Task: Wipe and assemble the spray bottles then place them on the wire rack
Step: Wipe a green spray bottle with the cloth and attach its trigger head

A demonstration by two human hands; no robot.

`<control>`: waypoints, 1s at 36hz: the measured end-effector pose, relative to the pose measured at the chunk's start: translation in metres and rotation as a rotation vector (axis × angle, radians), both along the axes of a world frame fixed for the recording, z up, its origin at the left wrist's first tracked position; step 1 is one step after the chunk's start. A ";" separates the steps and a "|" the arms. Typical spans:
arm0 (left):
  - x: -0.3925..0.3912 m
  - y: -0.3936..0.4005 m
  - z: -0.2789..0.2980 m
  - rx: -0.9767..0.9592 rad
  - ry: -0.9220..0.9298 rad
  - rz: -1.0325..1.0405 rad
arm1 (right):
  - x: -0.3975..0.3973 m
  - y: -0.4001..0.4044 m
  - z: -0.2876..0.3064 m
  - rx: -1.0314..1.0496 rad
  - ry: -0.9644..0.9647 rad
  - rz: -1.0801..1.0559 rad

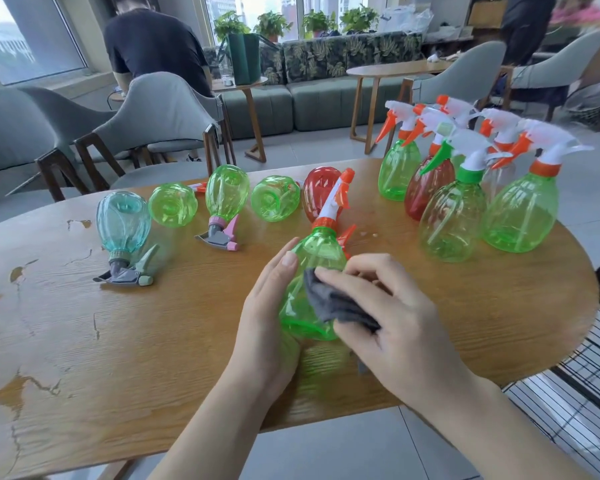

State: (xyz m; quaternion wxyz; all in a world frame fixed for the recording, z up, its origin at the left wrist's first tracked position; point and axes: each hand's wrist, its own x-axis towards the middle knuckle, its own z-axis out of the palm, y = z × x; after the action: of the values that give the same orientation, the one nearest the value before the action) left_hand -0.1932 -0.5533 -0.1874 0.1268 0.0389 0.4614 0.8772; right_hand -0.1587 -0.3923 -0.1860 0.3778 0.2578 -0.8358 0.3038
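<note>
Bottle: see-through green plastic spray bottle [312,271] with orange-white top, tilted just above wooden surface [153,341].
Left hand [267,306]: grip curled round its side.
Right hand [388,313]: grip pinching small grey cloth [336,303] against it.
Feel: probably light, smooth, slippery; hold the fat middle.

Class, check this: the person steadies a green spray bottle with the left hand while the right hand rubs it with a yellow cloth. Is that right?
Not quite: the cloth is dark grey, not yellow, as the head view shows. The left hand does steady the green spray bottle while the right hand rubs it.
</note>
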 end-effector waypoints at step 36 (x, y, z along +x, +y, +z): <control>0.001 0.000 -0.004 0.133 -0.011 -0.226 | -0.009 0.009 0.005 -0.295 -0.115 0.037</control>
State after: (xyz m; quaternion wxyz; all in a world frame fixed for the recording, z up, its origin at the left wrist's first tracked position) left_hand -0.1922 -0.5529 -0.1916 0.2245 0.0941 0.3944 0.8861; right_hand -0.1677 -0.3832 -0.1808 0.3573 0.1970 -0.7974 0.4445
